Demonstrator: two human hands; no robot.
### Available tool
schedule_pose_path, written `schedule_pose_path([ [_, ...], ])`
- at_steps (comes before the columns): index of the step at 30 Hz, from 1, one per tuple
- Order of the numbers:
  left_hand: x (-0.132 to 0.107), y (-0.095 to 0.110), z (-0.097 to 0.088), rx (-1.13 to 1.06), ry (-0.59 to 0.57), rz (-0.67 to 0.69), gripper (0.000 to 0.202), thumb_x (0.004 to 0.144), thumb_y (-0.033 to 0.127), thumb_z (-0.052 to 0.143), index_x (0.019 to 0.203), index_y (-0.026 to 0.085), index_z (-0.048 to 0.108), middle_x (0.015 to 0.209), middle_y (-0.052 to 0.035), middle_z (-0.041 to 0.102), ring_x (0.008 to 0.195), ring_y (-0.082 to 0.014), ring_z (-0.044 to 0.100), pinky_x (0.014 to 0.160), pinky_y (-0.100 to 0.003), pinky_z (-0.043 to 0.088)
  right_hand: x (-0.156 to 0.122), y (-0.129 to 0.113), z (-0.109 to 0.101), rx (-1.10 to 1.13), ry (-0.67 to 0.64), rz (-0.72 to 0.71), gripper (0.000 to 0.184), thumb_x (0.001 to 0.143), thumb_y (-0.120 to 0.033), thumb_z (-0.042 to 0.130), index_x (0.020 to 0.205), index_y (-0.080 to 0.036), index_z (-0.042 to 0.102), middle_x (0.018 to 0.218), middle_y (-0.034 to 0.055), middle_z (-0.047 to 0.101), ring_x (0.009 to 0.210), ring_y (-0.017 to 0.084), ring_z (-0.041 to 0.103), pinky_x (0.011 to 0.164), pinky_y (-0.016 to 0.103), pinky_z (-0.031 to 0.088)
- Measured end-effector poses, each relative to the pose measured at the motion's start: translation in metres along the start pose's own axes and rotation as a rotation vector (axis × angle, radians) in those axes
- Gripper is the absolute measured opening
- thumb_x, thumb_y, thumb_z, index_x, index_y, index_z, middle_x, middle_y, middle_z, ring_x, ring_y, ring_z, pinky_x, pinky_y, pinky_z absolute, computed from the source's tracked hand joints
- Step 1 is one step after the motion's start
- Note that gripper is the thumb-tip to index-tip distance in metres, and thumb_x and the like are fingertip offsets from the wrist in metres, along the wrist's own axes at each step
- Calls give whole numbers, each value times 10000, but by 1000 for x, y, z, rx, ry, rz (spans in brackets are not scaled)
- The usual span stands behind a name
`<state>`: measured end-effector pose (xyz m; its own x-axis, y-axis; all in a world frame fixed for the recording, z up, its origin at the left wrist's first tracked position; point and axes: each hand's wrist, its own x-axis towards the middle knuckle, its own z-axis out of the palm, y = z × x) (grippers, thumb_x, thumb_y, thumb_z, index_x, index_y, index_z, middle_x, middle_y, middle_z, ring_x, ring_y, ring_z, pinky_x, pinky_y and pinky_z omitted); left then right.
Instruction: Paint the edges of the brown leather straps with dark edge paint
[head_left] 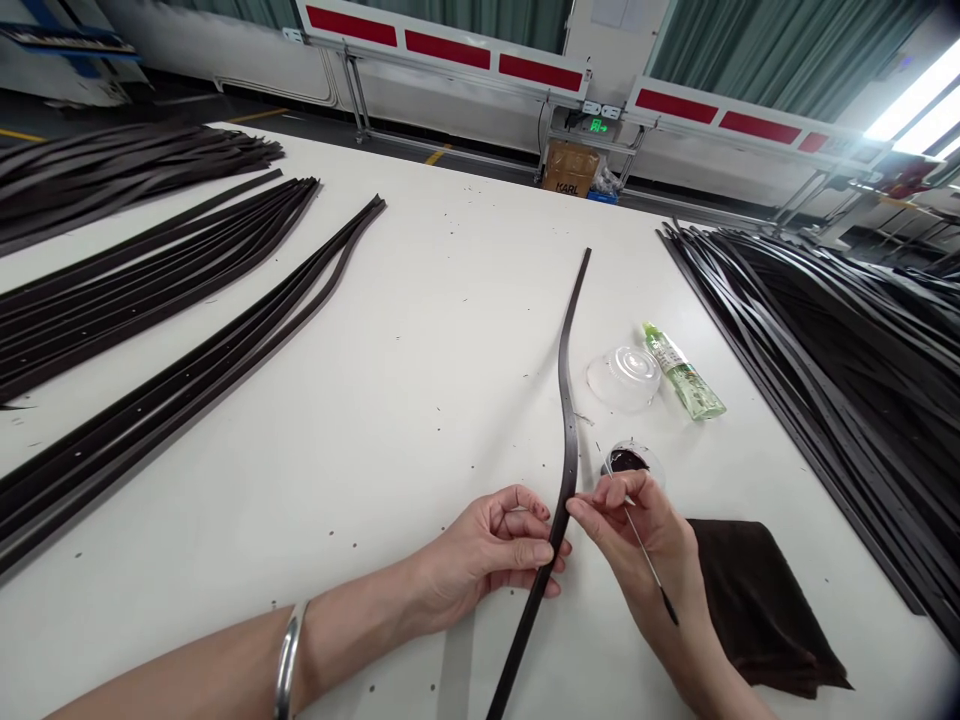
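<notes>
A long, narrow dark leather-like strip (567,410) runs away from me over the white table, its far part curving. My left hand (502,545) grips it with the thumb on top and the fingers underneath. My right hand (645,540) has thumb and finger at the strip's right edge; whether it pinches the strip is unclear. A thin metal stick (643,545) with a dark end passes between the right hand's fingers, its fine tip pointing away. Just beyond that hand sits a small clear cup with dark liquid (628,460), partly hidden by the fingers.
Right of my hand lies a folded dark cloth (772,610). Farther off are a clear plastic lid (624,378) and a green tube (684,372). Dark strips lie in a large pile (825,400) at right and in bundles (187,400) at left. The white table (420,330) carries small dark specks.
</notes>
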<state>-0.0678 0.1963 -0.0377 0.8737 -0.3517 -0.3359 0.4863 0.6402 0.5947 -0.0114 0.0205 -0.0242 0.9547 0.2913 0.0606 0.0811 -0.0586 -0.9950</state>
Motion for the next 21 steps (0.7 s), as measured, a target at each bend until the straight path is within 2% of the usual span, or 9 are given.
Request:
schedule_pose_path([
  [3,-1,1,0,-12,4,-36,320,750,141,795,938,175,539,868,-58,685,831,-164,648,783,-377,561,12,-6,-2,35,34,32,289,810,-273,767,846,-222,485,879,-24,538,815,135,630,710,231,531],
  [6,-1,3,0,-12,14,-55,304,761,139,787,931,180,539,862,-54,683,861,-166,650,804,-373,558,26,-11,-4,35,63,1,289,799,-292,777,846,-221,501,879,-25,546,821,140,631,717,240,531],
  [9,-2,2,-1,0,32,-51,286,767,152,786,904,182,536,868,-48,679,839,-149,650,802,-350,553,31,-13,-8,-70,53,-28,226,831,-317,746,891,-224,549,876,-15,590,839,151,635,747,258,534],
  [12,-3,1,-2,20,57,-44,285,758,159,795,883,180,540,861,-43,674,842,-149,651,800,-342,552,25,-16,-16,-228,99,-54,176,893,-352,667,1001,-233,597,969,19,653,918,175,647,817,291,535],
  [15,-2,1,-2,35,74,-38,287,750,163,801,885,177,547,869,-47,675,837,-152,651,792,-339,555,15,-22,-27,-296,211,-70,206,928,-384,607,1068,-233,616,1048,44,679,980,194,656,868,310,533],
  [18,0,1,-1,41,86,-36,319,741,171,808,941,180,560,883,-48,678,823,-155,653,775,-334,557,2,-23,-35,-292,278,-61,249,941,-413,578,1091,-218,618,1045,64,695,963,212,676,863,327,544],
  [21,0,1,0,33,85,-27,350,739,183,810,991,182,568,910,-52,687,812,-152,652,777,-335,556,-20,-12,-31,-235,250,-45,295,994,-437,461,1088,-198,606,981,82,710,895,222,703,856,365,558],
])
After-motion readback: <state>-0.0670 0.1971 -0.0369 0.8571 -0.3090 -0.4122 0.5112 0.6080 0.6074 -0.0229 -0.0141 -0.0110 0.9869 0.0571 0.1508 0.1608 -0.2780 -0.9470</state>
